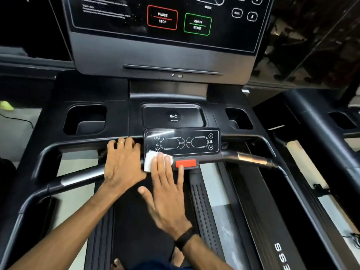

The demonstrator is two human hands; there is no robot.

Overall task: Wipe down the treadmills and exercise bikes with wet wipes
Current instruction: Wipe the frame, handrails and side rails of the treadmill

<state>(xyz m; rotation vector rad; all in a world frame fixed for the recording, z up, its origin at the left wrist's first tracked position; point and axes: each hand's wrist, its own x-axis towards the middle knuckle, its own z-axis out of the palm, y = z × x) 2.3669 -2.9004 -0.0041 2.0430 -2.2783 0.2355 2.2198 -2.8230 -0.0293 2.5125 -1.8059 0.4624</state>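
Right hand (165, 184) flat, fingers straight, pressing a white wet wipe (151, 159) onto the near-left corner of the small control panel (183, 142), just left of the red safety key (186, 163); little finger touches the key's near edge. Thumb splayed left, off the wipe. Black band (185, 238) on that wrist. Left hand (122, 162) lies palm down across the handlebar (81, 178) just left of the panel, fingers extended and loosely bent over the front crossbar, not wrapped round anything; ring (119, 142) on one finger. Both hands side by side, nearly touching, wipe between them and partly under the right fingers. Treadmill (175, 75): main console far and up, showing red PAUSE/STOP button (162, 18) and green QUICK START button (197, 24). Below it a recessed tray (173, 115) with a wireless-charge symbol, cup holder (85, 119) to the left, another pocket (238, 117) to the right. Right handlebar has a metal grip sensor (251, 158). Black belt (140, 221) runs near, under the forearms. Second machine's rail (319, 123) at far right. Yellow-green object (6, 105) on the floor at left edge, too blurred to identify.
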